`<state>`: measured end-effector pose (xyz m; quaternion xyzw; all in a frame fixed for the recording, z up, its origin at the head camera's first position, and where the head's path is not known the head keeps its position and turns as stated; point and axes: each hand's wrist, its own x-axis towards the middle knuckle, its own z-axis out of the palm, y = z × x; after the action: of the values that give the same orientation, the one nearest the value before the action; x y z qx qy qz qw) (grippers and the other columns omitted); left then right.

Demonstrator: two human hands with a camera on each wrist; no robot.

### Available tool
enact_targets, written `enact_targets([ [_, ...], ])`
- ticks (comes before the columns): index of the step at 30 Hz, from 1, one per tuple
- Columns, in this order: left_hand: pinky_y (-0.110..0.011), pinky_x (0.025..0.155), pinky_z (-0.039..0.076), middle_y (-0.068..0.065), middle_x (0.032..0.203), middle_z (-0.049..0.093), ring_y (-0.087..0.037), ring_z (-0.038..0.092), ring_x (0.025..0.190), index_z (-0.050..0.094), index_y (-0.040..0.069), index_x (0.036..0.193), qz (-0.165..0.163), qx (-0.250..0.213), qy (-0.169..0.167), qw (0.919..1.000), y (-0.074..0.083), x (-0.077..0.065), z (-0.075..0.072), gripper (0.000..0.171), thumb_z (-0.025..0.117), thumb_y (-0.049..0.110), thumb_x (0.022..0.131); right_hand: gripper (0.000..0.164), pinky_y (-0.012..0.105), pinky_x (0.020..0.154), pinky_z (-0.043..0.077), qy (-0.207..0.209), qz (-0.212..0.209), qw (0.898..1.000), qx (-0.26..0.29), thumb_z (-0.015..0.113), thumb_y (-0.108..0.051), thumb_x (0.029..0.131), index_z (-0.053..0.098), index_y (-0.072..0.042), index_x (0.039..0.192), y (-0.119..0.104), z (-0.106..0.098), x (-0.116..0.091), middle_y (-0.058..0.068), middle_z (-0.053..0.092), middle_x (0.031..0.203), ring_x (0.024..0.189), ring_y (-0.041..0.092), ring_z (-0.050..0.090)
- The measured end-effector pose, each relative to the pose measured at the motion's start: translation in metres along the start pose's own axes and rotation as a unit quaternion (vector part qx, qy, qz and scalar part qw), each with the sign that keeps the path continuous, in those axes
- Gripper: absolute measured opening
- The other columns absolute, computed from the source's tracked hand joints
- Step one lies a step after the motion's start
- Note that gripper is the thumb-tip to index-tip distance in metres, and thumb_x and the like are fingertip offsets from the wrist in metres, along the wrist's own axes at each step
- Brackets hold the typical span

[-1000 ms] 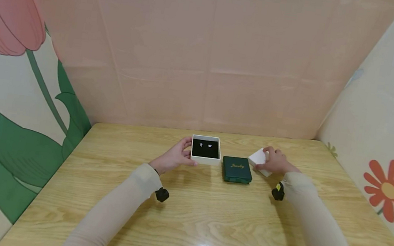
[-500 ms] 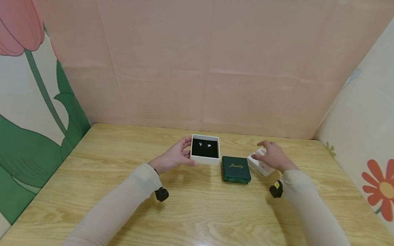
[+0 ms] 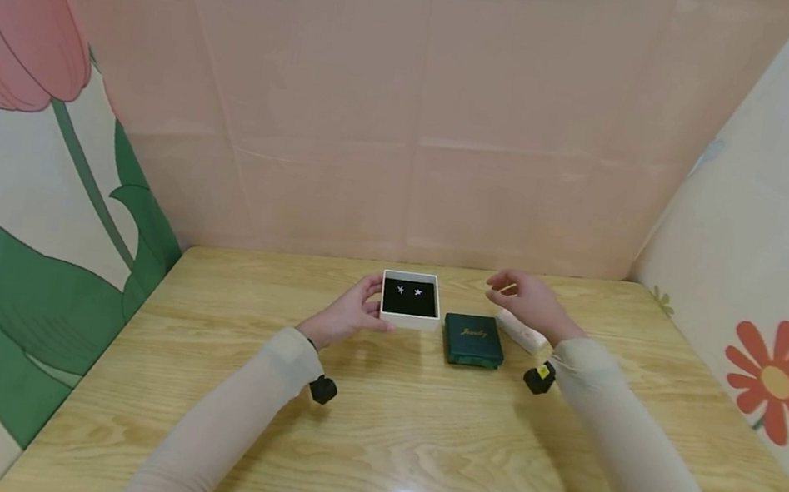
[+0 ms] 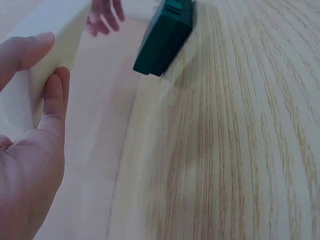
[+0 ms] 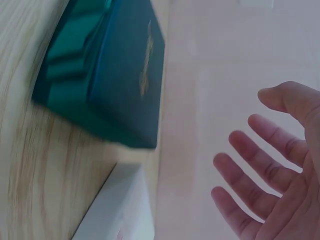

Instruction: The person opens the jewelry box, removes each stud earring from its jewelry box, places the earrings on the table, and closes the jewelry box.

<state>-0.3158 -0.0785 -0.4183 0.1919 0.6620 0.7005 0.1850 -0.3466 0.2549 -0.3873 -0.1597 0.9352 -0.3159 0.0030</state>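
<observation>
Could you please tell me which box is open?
The white box in the left hand: its black insert shows, whereas the green box is closed.

Gold lettering (image 3: 474,333) reading "Jewelry", on top of a dark green box (image 3: 474,345)

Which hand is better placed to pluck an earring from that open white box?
Probably the right hand: it holds nothing and hovers near the green Jewelry box, while the left hand is occupied gripping the white box by its left side.
</observation>
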Motion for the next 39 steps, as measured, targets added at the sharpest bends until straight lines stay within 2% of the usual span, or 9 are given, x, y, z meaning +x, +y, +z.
enact_targets([
  [8,-0.030,0.091,0.050,-0.012,0.150,0.030,-0.027,0.053,0.119,0.020,0.012,0.149,-0.001,0.006,0.006,1.0000,-0.001,-0.002,-0.002,0.091,0.067,-0.019,0.078,0.023,0.047,0.087,0.049,0.002,-0.043,0.999,0.002,0.061,-0.025,0.095,0.065,-0.006,0.109,-0.025,0.010,-0.002,0.011,0.064,0.101,0.093,0.026,0.061],
  [12,-0.030,0.091,0.050,-0.012,0.150,0.029,-0.026,0.052,0.119,0.019,0.012,0.150,-0.002,0.007,0.009,0.9999,-0.002,-0.002,-0.003,0.092,0.067,-0.019,0.077,0.022,0.039,0.078,0.051,-0.008,-0.046,0.999,0.004,0.063,-0.024,0.094,0.065,-0.007,0.107,-0.035,0.014,-0.006,0.009,0.063,0.097,0.086,0.023,0.061],
  [16,-0.030,0.090,0.050,-0.012,0.151,0.029,-0.028,0.052,0.121,0.020,0.011,0.149,-0.007,0.012,0.011,0.9998,-0.003,-0.003,-0.005,0.090,0.066,-0.019,0.078,0.019,0.032,0.071,0.049,-0.030,-0.042,0.998,0.020,0.063,-0.024,0.094,0.063,-0.010,0.107,-0.036,0.017,-0.007,0.007,0.062,0.095,0.084,0.025,0.062],
  [21,-0.031,0.090,0.051,-0.015,0.150,0.030,-0.033,0.050,0.125,0.020,0.008,0.149,-0.018,0.026,0.020,0.9993,-0.005,-0.003,-0.007,0.091,0.067,-0.020,0.076,0.020,0.032,0.071,0.050,-0.045,-0.040,0.998,0.023,0.061,-0.026,0.095,0.063,-0.010,0.108,-0.033,0.021,-0.006,0.006,0.062,0.095,0.086,0.029,0.062],
  [26,-0.034,0.091,0.051,-0.015,0.145,0.036,-0.034,0.051,0.126,0.023,0.005,0.147,-0.047,0.055,0.040,0.9965,-0.008,-0.003,-0.010,0.090,0.071,-0.017,0.074,0.020,0.033,0.068,0.050,-0.047,-0.051,0.997,0.023,0.061,-0.025,0.095,0.063,-0.009,0.108,-0.031,0.022,-0.005,0.006,0.063,0.094,0.083,0.029,0.063],
  [31,-0.038,0.098,0.047,-0.015,0.146,0.037,-0.033,0.047,0.130,0.023,0.004,0.146,-0.077,0.093,0.044,0.9917,-0.012,-0.002,-0.012,0.091,0.074,-0.013,0.073,0.019,0.031,0.068,0.049,-0.044,-0.051,0.998,0.014,0.063,-0.027,0.095,0.064,-0.012,0.106,-0.029,0.023,-0.004,0.005,0.064,0.094,0.083,0.027,0.063],
  [39,-0.041,0.100,0.046,-0.020,0.145,0.038,-0.038,0.049,0.128,0.020,-0.001,0.147,-0.079,0.114,0.049,0.9891,-0.022,0.001,-0.020,0.095,0.074,-0.014,0.070,0.017,0.033,0.069,0.049,-0.047,-0.041,0.998,0.021,0.062,-0.024,0.095,0.063,-0.011,0.106,-0.030,0.022,-0.006,0.006,0.063,0.093,0.085,0.032,0.062],
])
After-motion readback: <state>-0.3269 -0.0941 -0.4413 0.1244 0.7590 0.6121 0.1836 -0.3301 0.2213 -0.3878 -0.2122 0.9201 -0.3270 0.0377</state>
